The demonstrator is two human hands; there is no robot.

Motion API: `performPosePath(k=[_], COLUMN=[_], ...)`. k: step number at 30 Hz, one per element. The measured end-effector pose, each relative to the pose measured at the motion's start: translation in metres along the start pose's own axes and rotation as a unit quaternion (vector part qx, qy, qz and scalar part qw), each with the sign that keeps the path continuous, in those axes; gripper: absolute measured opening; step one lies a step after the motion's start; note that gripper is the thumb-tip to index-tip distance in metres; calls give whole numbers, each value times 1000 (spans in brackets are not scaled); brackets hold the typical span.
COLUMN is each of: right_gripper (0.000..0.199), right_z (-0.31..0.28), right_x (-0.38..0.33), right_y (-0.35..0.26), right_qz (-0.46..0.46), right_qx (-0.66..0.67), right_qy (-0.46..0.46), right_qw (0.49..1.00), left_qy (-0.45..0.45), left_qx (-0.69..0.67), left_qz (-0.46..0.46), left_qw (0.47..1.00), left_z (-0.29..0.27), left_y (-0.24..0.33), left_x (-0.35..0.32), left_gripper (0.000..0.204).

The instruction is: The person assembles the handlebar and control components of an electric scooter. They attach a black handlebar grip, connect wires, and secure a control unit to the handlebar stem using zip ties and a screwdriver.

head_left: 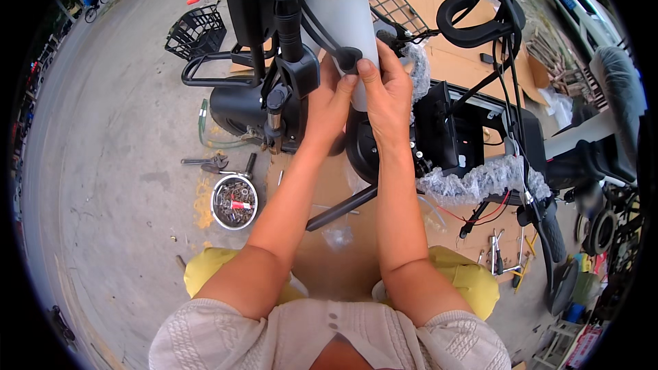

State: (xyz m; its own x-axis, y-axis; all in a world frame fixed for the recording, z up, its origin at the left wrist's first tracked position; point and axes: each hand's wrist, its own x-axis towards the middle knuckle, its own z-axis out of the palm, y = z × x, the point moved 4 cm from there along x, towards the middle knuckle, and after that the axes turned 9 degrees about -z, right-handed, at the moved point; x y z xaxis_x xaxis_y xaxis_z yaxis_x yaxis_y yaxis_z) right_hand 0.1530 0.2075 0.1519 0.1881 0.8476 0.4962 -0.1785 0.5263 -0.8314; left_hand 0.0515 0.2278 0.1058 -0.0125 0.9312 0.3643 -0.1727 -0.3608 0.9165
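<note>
1. Two bare hands close around a pale tube (339, 3) of a partly built bike, high in the middle of the view and above a sheet of cardboard (329, 260).
2. The left hand (329, 104) grips the tube's left side, its thumb raised toward a black grommet (349, 59); some of its fingers are out of sight.
3. The right hand (389, 99) wraps the tube's right side, fingers bent, thumb tip at the grommet's lower edge.
4. The grommet sits against the tube's near face between the hands, with black cables (317, 25) running into it from the upper left. How deeply it is seated cannot be told.
5. Left of the hands, a black wheel cover (236, 111) rests low beside the tube; farther left, a black basket (194, 33) stands on the concrete (123, 164).
6. Nearer the worker, a round metal bowl (214, 211) holds small hardware, a wrench (204, 162) lying just beyond its rim.
7. To the right, bubble wrap (473, 179) covers part of the bike near a black handgrip (550, 229), with hand tools (500, 260) on the ground below.
</note>
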Motion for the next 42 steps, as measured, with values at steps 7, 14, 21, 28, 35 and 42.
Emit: performPosePath(k=[7,14,21,28,35,42], right_gripper=[57,59,56,54,53,53], right_z=[-6,-7,-10,-10,-10,-9], right_x=[-7,-9,-9,-9,-7,-9], right_y=[2,-1,10,19,17,5], right_qz=[-89,-81,-132,-127,-95,-39], right_qx=[-161,-199,-183,-97,-84,-66], right_qy=[-56,-60,5,74,56,-10], right_qw=[981,975,974,984,990,997], left_qy=[30,-1,23,-40,-43,-94], left_qx=[39,62,-24,-128,-234,-389], left_qz=[26,-12,-82,-84,-105,-188], left_qw=[998,998,996,987,965,897], left_z=[-5,-19,-13,-13,-1,8], left_y=[-4,-18,-15,-16,-8,-27], left_x=[3,7,2,5,2,6], left_gripper=[43,38,38,42,47,45])
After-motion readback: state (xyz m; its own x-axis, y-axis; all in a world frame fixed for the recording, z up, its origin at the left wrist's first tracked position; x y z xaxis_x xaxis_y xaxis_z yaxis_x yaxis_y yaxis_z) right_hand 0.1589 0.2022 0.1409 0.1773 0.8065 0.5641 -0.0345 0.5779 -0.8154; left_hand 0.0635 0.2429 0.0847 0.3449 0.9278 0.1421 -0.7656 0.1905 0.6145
